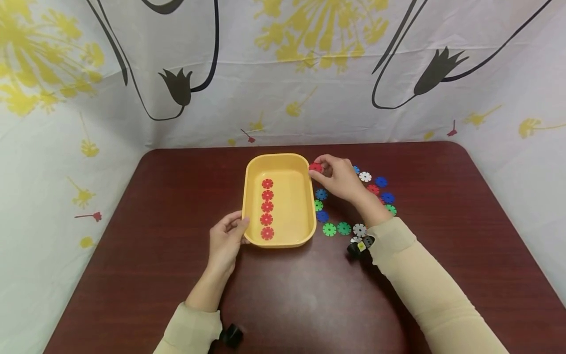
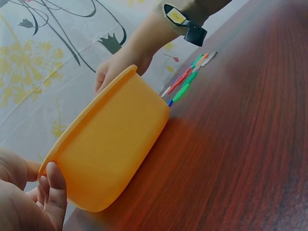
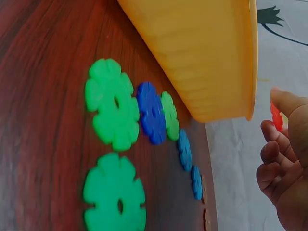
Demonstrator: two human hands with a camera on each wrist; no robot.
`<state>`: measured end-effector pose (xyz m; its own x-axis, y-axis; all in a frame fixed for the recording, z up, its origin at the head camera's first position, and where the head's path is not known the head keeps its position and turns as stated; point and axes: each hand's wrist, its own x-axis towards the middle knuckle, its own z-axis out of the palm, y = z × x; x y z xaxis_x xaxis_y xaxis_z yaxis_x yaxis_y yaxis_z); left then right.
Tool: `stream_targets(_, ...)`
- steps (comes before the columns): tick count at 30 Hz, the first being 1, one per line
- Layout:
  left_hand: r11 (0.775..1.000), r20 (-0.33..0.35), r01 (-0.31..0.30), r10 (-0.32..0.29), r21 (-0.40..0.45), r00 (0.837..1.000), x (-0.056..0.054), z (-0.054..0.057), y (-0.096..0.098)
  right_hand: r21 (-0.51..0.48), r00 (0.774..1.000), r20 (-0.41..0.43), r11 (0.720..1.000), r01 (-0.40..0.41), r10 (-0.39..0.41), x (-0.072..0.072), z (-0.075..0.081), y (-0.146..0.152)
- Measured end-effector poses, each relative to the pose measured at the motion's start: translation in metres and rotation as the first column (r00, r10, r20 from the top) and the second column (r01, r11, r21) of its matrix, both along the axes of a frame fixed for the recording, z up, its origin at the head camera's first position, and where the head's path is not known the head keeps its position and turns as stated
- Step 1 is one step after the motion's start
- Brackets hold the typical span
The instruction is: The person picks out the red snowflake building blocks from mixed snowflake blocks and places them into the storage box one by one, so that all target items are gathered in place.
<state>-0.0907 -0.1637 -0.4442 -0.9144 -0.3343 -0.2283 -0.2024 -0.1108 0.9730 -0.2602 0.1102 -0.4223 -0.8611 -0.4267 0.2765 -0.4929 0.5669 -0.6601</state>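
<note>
Both busy: left hand (image 1: pixel 226 241) grips the yellow tray (image 1: pixel 292 216) by its near-left rim, probably so it won't slide. Five red snowflake discs (image 1: pixel 267 207) line up inside, apparently color-sorted; right hand (image 1: pixel 339 178) pinches another red disc (image 1: pixel 315 167) by the far-right corner.

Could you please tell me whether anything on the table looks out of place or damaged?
Nothing stands out. Five red snowflake discs lie in a neat column inside the yellow tray, whose rim the left hand grips, and the right hand pinches another red disc. I see no spill or damage.
</note>
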Motion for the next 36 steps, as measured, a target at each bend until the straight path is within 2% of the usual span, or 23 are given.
stream_targets(14,1.000,0.009,-0.002,0.002,0.010,1.000,-0.002,0.004,0.002,-0.008,0.996,-0.049,0.997,-0.072,0.072,-0.002,0.005,-0.029)
stream_targets(18,1.000,0.017,-0.006,0.006,0.013,1.000,-0.003,0.003,0.002,0.024,0.995,-0.036,0.996,-0.091,0.091,-0.003,0.008,-0.038)
stream_targets(28,1.000,0.021,-0.004,0.003,0.007,1.000,-0.001,0.004,0.001,0.085,0.979,-0.039,0.977,-0.197,0.201,-0.006,0.012,-0.058)
stream_targets(36,1.000,0.031,-0.007,0.007,0.014,1.000,0.000,0.003,-0.001,0.138,0.972,0.010,0.962,-0.235,0.235,-0.008,0.012,-0.076)
